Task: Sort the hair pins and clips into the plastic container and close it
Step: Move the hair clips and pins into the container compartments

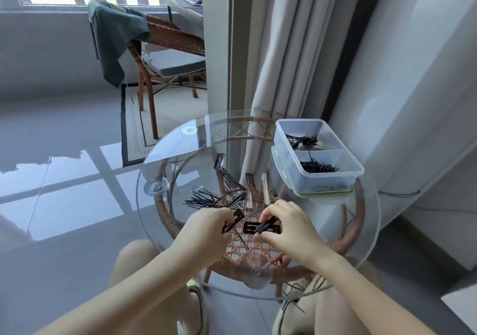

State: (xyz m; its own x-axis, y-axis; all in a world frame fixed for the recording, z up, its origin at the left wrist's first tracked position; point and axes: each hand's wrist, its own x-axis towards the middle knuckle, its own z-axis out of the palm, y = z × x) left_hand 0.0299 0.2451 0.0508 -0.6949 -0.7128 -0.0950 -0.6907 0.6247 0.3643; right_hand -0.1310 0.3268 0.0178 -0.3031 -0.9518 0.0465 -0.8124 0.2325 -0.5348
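Observation:
A clear plastic container (281, 138) with two compartments stands at the back right of the round glass table (165, 159), on top of its green-rimmed lid (325, 194). Black pins and clips lie in both compartments. A loose pile of black hair pins (204, 199) and several clips (233, 183) lies in the table's middle. My left hand (206, 231) grips a black snap clip (232, 222) at the near side. Beside it, my right hand (286, 226) pinches a black clip (267, 225) over a flat black snap clip (260, 228) on the glass.
The glass top rests on a rattan frame (165, 213) with suction cups (156, 187). A curtain (284, 63) and a wall stand close behind the table. A rattan chair (167, 50) with a green cloth is far left. My knees are under the table's near edge.

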